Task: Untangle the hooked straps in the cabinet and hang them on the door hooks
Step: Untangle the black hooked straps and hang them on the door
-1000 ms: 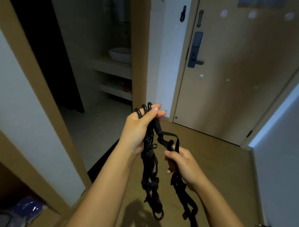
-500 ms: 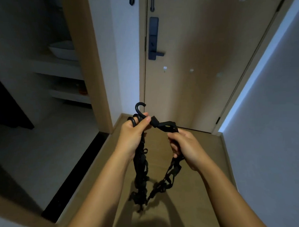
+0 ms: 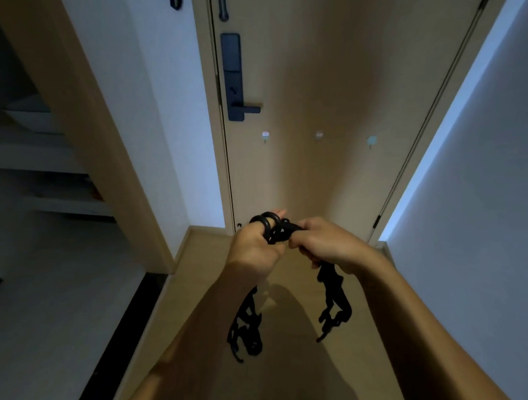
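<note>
- The left hand (image 3: 255, 248) is closed round the top of the black hooked straps (image 3: 274, 229). Several curved hook ends arch over its fingers, and one fingertip shows just beyond them.
- The right hand (image 3: 328, 245) sits just beside the left, almost knuckle to knuckle. Its fingers are curled round one strap where it leaves the bunch.
- Both hands are held out in front of the body at about the same height, with the forearms reaching in from the lower edge of the head view.
- A tangled clump of straps hangs below the left hand, partly hidden behind the left forearm. A hook end curls out at its bottom.
- A separate length hangs below the right hand and ends in a hook, apart from the left clump.
- Both lengths dangle over the wooden floor (image 3: 205, 263), where a dark shadow lies beneath the arms.
- Straight ahead stands a closed light-wood door (image 3: 327, 76).
- Three small door hooks (image 3: 265, 135) sit in a row across the door, well above the hands.
- A dark lock plate (image 3: 232, 77) with a lever handle is near the door's left edge.
- A pale wall (image 3: 484, 205) runs along the right.
- On the left are a white wall strip and a wooden frame (image 3: 80, 117).
- Past the frame a dim room shows blurred shelves (image 3: 34, 155).
- A dark threshold strip (image 3: 117, 342) crosses the floor there.
</note>
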### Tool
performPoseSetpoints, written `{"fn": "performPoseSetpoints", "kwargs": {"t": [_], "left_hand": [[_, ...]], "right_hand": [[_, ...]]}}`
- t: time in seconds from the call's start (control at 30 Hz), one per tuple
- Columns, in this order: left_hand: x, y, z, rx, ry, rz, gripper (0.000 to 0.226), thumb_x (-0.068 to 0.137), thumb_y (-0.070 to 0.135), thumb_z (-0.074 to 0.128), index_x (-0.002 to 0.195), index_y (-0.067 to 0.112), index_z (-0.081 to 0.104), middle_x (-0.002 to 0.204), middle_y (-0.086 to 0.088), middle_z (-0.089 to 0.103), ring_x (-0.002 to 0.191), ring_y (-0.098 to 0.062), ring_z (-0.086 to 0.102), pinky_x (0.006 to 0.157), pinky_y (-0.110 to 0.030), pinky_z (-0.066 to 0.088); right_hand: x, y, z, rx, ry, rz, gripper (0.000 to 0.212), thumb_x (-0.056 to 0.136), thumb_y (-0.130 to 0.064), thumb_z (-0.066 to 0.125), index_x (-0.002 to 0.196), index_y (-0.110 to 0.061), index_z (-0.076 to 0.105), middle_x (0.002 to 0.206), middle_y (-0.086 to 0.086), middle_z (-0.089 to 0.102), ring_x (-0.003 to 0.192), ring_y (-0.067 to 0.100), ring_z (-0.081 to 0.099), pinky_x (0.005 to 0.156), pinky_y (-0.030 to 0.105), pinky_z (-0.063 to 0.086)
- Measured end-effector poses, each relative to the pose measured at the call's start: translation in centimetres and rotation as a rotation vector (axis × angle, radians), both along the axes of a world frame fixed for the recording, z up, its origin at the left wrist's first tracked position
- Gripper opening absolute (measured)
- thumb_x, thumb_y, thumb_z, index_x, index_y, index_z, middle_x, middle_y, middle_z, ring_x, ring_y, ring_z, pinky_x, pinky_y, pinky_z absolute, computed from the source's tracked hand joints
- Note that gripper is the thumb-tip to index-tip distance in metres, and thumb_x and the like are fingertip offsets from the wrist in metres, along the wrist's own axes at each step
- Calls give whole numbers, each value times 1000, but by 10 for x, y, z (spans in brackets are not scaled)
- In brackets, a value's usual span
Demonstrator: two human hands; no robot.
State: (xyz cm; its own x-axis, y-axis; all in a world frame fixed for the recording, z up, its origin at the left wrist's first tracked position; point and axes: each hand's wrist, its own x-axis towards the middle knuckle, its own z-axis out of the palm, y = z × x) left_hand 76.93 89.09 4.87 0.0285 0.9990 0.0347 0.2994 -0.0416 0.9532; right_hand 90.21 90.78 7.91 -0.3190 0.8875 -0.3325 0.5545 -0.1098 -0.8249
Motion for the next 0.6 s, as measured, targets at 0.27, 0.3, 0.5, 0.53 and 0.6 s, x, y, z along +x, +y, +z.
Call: {"fn": "performPoseSetpoints", "kwargs": {"t": [0.27, 0.3, 0.5, 0.53, 0.6], "left_hand": [[36, 139, -5, 86, 370, 25, 16, 86, 6, 57, 100, 0, 62, 90, -10, 61, 79, -21, 55, 67, -20, 45], [42, 156, -4, 109, 385, 51, 10, 86, 6, 56, 89, -2, 60, 83, -16, 60, 74, -27, 54, 68, -31, 47], [53, 249, 28, 99, 201, 177, 18, 89, 6, 47, 93, 17, 60, 68, -2, 55, 58, -17, 49, 56, -28, 42], [51, 264, 33, 86, 165, 215, 19, 90, 7, 47, 97, 18, 61, 68, 3, 53, 58, -12, 48, 56, -26, 40], [44, 294, 43, 101, 86, 292, 20, 90, 8, 48, 102, 14, 63, 71, 5, 53, 62, -12, 49, 59, -25, 43]], "right_hand": [[33, 127, 11, 104, -115, 120, 10, 86, -9, 52, 93, -12, 59, 69, 1, 50, 60, 10, 47, 52, 18, 43], [39, 144, 10, 130, -113, 113, 12, 84, -7, 53, 94, -8, 59, 69, 1, 52, 59, 10, 49, 53, 18, 44], [66, 238, 8, 277, -15, 23, 20, 77, 2, 60, 79, -15, 49, 79, 6, 55, 62, 18, 57, 60, 30, 50], [67, 253, 11, 291, 35, -2, 23, 79, 3, 58, 80, -19, 49, 81, 8, 56, 60, 18, 57, 61, 33, 52], [64, 285, 16, 381, 6, -21, 19, 81, -1, 54, 84, -19, 49, 79, 7, 54, 61, 19, 54, 59, 34, 49]]}}
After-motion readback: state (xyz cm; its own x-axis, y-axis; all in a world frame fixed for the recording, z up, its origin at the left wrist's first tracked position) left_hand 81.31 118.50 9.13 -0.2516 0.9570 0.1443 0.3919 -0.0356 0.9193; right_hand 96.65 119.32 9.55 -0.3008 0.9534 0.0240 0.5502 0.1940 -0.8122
